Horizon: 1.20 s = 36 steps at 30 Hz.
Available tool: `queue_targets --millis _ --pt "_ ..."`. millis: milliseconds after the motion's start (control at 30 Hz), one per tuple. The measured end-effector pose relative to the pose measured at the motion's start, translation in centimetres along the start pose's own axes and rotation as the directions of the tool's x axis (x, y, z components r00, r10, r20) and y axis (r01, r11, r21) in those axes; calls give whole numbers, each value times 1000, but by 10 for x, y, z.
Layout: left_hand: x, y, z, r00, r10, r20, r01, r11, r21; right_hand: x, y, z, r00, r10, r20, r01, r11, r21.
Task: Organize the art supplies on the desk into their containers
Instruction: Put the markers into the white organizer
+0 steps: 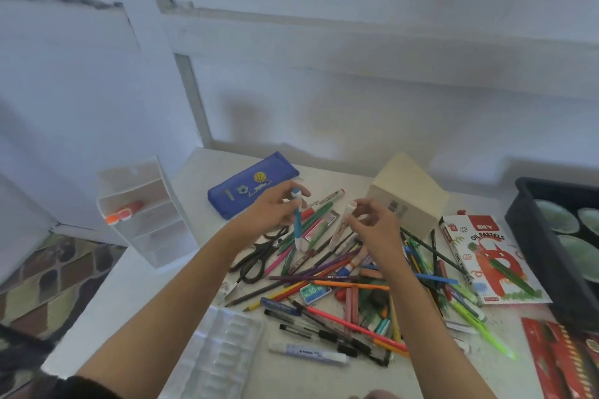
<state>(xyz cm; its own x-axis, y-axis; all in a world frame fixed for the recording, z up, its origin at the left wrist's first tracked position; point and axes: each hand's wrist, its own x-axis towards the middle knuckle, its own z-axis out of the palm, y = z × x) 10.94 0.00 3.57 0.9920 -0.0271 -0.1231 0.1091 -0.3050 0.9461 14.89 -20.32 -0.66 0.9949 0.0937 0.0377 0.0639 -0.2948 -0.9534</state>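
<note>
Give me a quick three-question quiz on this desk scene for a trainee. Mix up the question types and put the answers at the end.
1. True or false: the left hand and right hand are both empty.
2. Where are the black scissors? A: inside the blue pencil case. B: flat on the desk. C: in the white drawer organizer.
3. Fill in: the red-and-white box is labelled "oil ____".

Key:
1. False. The left hand grips a blue-and-white pen, and the right hand pinches a pale marker.
2. B.
3. Pastels.
</note>
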Motion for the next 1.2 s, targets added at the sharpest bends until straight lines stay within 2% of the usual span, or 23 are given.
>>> queue_targets --millis 100,200,300,433,533,633,733,867,933,1000,1033,1100,1200 --pt "-21 -11 -7 993 81 -88 -64 982 178 -5 -14 7 997 -61 44 60 998 33" --pt "-43 -15 -16 956 165 -244 -118 973 197 -8 -32 22 983 -154 99 147 987 71" --pt "-68 -7 -29 895 259 -364 -208 962 175 -11 -53 40 962 -224 154 205 970 129" --pt "-103 10 -58 790 369 -490 -252 924 289 -15 -91 67 903 -349 250 290 925 245" --pt "-130 18 -76 701 413 -581 -231 903 362 -22 -120 89 833 -454 316 335 868 366" --pt "-155 21 -91 612 440 -657 -144 879 455 -30 -143 109 755 -546 363 368 811 454" --pt "-170 18 -103 553 433 -712 -80 878 472 -37 -153 125 695 -604 390 390 772 502" --pt "-169 4 -115 577 433 -693 86 811 578 -40 -149 144 567 -707 423 548 707 447" --pt "-164 -1 -118 619 495 -609 150 687 711 -41 -143 151 507 -725 467 620 683 387" --pt "-158 -5 -119 660 549 -512 218 513 830 -41 -137 158 478 -704 526 635 690 346" --pt "-156 -7 -120 665 562 -492 244 459 855 -40 -135 161 467 -690 553 638 696 330" --pt "-150 -10 -122 688 547 -477 276 411 869 -36 -135 168 448 -661 602 666 696 268" --pt "-142 -15 -126 729 450 -516 349 405 845 -28 -137 178 426 -592 684 742 661 110"
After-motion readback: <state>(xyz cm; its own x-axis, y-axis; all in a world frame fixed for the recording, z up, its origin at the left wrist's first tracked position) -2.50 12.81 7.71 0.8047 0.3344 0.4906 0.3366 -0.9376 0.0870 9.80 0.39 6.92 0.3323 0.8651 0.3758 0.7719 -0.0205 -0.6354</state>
